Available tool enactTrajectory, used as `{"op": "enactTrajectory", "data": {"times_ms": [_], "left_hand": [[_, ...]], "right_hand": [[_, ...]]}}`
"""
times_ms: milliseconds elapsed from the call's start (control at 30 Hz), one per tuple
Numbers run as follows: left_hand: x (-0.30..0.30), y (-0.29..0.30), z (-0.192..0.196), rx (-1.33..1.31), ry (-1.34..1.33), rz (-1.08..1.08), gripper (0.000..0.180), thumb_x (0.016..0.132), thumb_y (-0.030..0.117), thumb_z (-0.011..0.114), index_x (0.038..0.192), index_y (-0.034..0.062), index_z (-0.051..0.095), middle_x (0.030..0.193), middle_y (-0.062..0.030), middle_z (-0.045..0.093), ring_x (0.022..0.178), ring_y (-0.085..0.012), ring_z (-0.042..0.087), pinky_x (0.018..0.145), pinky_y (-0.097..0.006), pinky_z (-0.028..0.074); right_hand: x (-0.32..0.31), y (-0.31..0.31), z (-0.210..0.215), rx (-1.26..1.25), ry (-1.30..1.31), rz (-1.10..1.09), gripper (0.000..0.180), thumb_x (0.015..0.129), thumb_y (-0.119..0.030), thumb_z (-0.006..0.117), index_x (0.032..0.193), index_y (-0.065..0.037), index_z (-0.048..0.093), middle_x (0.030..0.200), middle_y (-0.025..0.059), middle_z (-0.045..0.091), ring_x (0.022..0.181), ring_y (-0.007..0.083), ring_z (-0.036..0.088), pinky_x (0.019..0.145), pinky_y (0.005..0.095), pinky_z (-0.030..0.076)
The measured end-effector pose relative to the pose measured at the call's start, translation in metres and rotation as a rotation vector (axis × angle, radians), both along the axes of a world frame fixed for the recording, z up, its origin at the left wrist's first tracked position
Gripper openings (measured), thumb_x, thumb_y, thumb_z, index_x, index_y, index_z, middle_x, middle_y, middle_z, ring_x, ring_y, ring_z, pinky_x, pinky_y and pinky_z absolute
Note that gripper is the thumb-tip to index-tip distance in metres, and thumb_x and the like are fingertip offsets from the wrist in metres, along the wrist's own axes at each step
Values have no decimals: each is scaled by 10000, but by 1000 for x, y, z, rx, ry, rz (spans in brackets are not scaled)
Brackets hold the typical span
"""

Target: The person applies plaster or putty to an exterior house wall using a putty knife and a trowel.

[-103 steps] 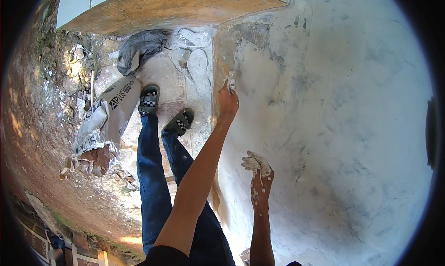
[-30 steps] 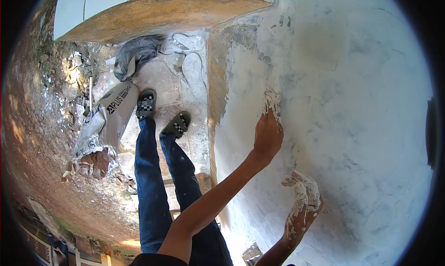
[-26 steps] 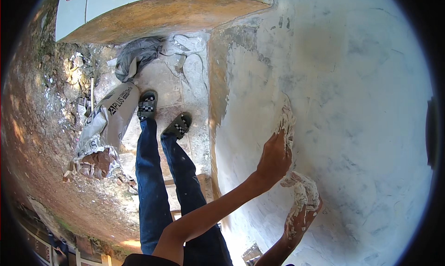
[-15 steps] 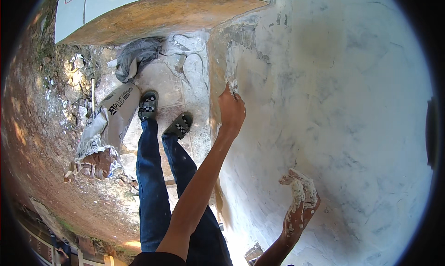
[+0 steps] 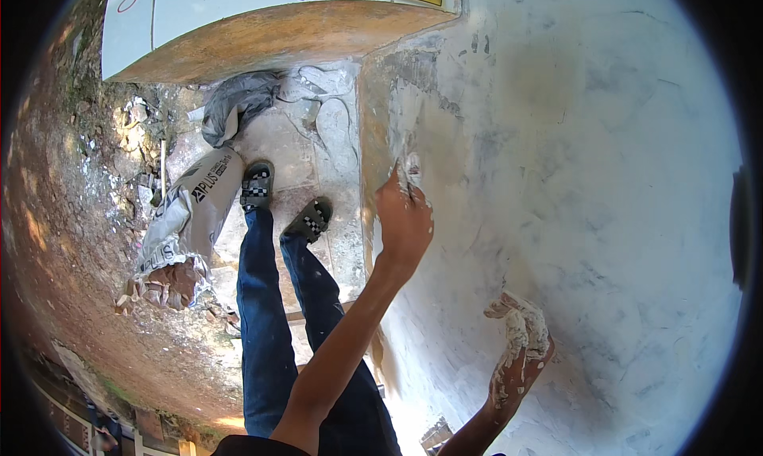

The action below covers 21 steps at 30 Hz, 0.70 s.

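Observation:
My left hand (image 5: 404, 221) is stretched out to the white plastered wall (image 5: 588, 186) and grips a small putty blade (image 5: 410, 170), which is pressed flat on the wet plaster near the wall's left edge. Lower right, my right hand (image 5: 520, 349) is coated in white plaster and closed around a lump of plaster (image 5: 517, 311), held just off the wall. My legs in blue jeans (image 5: 266, 313) and checkered slippers (image 5: 256, 184) stand on the ground to the left of the wall.
A torn cement sack (image 5: 183, 221) with brown rubble lies left of my feet. A grey crumpled bag (image 5: 238, 102) sits beyond it, by an orange-brown ledge (image 5: 270, 38). Dirt and debris (image 5: 87, 241) cover the ground at left.
My left hand swept right and down along the wall, came back up to the left edge, and now sits slightly lower. My right hand dropped lower right and has since held still.

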<state>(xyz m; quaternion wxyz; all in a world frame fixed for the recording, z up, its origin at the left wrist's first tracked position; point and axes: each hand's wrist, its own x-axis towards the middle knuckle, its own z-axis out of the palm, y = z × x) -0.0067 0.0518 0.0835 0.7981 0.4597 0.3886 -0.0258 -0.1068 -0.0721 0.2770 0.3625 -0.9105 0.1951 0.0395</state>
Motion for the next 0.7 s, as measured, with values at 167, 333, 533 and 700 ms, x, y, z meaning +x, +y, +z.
{"op": "enactTrajectory", "data": {"times_ms": [167,333,533,700], "left_hand": [[26,6,-159,433,169,-31,252,774,-48,389,992,-82,511,591,-198,552,478,-265,552,460,-371,413],[49,-27,-193,482,143,-114,172,771,-26,413,894,-75,522,603,-212,561,527,-338,561,495,-393,424],[67,-54,-60,55,34,-117,172,758,-58,423,916,-110,466,642,-234,551,515,-332,546,468,-385,428],[38,-33,20,264,-226,-153,345,723,-107,406,1064,-117,450,578,-141,505,443,-177,497,393,-314,392]], "right_hand": [[7,15,-7,-147,150,-70,462,835,-191,487,1226,-6,323,1149,122,432,1066,209,423,945,313,298],[0,-1,-14,38,-5,72,423,856,-196,476,1209,-2,344,1122,115,456,1043,207,432,934,307,304],[5,0,-12,-25,-3,14,335,848,-73,445,1157,18,353,1075,143,446,1003,223,466,874,345,373],[5,1,-12,-58,29,43,344,846,-79,445,1162,21,351,1072,139,446,995,223,468,868,343,375]]}}
